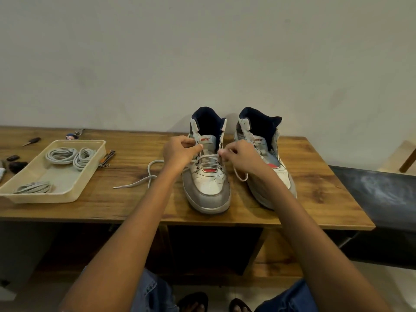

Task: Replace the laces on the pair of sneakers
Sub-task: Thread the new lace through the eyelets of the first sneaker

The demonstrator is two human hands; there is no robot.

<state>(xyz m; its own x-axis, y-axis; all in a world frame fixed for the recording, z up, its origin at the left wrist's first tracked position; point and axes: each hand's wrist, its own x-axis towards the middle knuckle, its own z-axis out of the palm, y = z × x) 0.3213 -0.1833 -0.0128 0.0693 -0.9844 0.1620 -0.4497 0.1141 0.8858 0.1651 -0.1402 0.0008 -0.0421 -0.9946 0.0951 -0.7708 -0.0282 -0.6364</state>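
Here the lace [203,159] was soft and limp, best pinched near its stiff tip; it ran through the left sneaker [208,174] on the table [315,190]. The left hand [180,152] and right hand [240,157] each seemed to pinch it. The other sneaker [267,154] crowded the right hand; a tray [67,197] of coiled laces lay well apart.

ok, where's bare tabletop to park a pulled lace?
Bare wood in front of the beige plastic tray and grey loose lace, left of the left white-grey sneaker. More right of the right white-grey sneaker, up to the table edge. Crowded: the far-left clutter and between the sneakers, where both hands work.
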